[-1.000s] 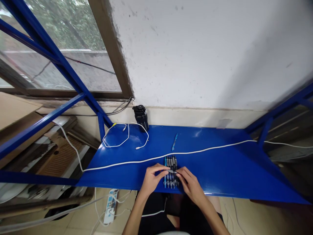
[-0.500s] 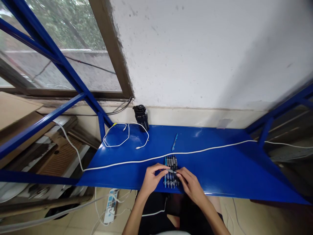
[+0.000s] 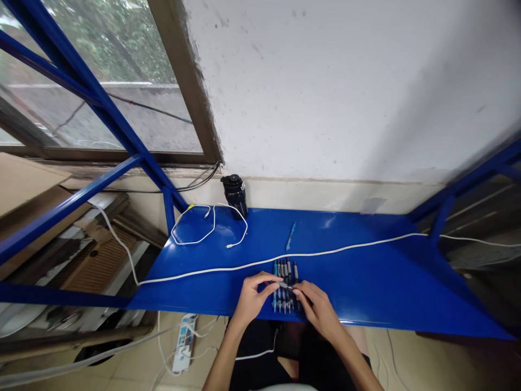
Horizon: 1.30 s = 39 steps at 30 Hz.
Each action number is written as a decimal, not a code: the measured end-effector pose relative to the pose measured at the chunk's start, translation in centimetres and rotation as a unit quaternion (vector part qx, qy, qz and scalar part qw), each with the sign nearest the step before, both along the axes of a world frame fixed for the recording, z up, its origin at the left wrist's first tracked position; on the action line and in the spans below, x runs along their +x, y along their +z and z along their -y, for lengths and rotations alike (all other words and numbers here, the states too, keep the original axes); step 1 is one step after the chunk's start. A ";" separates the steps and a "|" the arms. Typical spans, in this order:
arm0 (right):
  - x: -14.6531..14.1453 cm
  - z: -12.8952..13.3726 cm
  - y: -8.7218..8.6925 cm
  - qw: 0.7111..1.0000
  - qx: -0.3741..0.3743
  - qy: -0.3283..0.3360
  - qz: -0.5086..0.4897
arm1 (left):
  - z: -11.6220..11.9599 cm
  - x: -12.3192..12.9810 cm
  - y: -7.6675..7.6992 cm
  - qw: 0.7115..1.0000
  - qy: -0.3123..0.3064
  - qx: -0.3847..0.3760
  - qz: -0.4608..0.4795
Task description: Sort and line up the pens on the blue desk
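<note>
Between my two hands, low over the blue table, is a grey and dark pen (image 3: 284, 285) lying nearly level. My left hand (image 3: 255, 294) pinches its left end between thumb and fingertips. The fingers of my right hand (image 3: 315, 304) are closed on its right end. Beneath them a row of several pens (image 3: 279, 306) lies side by side, the leftmost one blue and the others grey and dark. One grey pen (image 3: 296, 269) lies at the right of the row with a small gap, partly covered by my right hand. Farther back is a single blue pen (image 3: 291, 236).
A white cable (image 3: 228, 269) runs across the blue table (image 3: 386, 288) behind the row. At the back left stand a black bottle (image 3: 235, 195) and a looped white charging cable (image 3: 191, 243). Blue metal frame bars (image 3: 122, 130) rise at both sides. A power strip (image 3: 184, 343) lies on the floor.
The rightmost grey pen of the row has shifted slightly to the right, so a gap now shows beside it. Both hands and the held pen stay almost in place.
</note>
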State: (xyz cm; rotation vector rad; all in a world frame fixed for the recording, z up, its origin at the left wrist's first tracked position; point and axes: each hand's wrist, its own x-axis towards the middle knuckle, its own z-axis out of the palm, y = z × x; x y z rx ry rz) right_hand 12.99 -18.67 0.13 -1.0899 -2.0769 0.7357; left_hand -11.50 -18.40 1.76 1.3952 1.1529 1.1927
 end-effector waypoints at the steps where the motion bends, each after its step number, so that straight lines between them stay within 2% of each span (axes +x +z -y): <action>1: 0.0 0.0 0.0 1.000 0.001 -0.002 0.002 | 0.0 0.0 0.0 1.000 -0.001 0.000 0.000; 5: 0.0 0.0 0.2 0.999 -0.028 -0.013 -0.010 | -0.1 0.1 -0.1 1.000 -0.001 0.005 0.008; 9: 0.1 0.0 0.0 1.000 -0.028 0.010 -0.009 | -0.1 0.1 -0.2 1.000 0.000 0.006 0.009; 13: 0.3 0.0 -0.2 0.999 -0.043 -0.001 -0.005 | 0.0 0.0 -0.3 1.000 -0.002 0.004 0.013; 18: 0.2 -0.1 0.3 0.996 -0.082 0.012 -0.024 | 0.1 0.0 -0.3 1.000 -0.009 0.002 0.013; 23: 0.4 -0.4 0.7 0.986 -0.149 -0.001 -0.072 | 0.2 -0.1 0.1 0.999 -0.028 0.008 0.021; 26: 0.5 -0.4 0.5 0.965 -0.210 -0.042 -0.149 | 0.2 0.0 0.3 1.000 -0.024 0.010 0.012; 29: 0.7 -0.3 0.2 0.920 -0.239 -0.118 -0.286 | 0.5 0.2 0.2 0.999 0.001 0.030 -0.013; 32: 1.3 -0.5 0.3 0.826 -0.249 -0.174 -0.475 | 1.1 1.0 0.4 0.991 0.019 0.094 -0.093; 35: 2.5 -1.0 1.0 0.724 -0.273 -0.205 -0.600 | 1.7 2.5 0.9 0.963 -0.024 0.165 -0.213; 37: 3.5 -1.2 1.6 0.678 -0.295 -0.226 -0.635 | 1.9 3.7 1.2 0.937 -0.069 0.196 -0.280; 39: 4.4 -1.3 2.3 0.648 -0.312 -0.230 -0.656 | 2.0 4.5 1.3 0.916 -0.101 0.212 -0.324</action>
